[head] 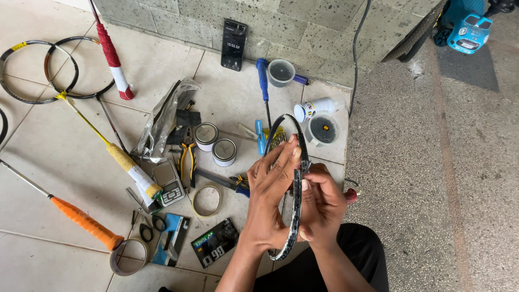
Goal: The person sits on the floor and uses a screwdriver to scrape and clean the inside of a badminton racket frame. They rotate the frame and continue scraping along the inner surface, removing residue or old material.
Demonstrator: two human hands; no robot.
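I'm gripping one unstrung racket frame [296, 189] over my lap, both hands closed on it: left hand [270, 189] and right hand [323, 205]. I'm seeing two tins [215, 143], three handled rackets on tiles [65, 162].

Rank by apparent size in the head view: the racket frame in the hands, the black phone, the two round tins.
1. Racket frame, though nearest the camera.
2. Black phone.
3. Two round tins, which look alike.

Two tins [215, 143] left of racket frame [296, 189], probably pliers [186, 157] between.
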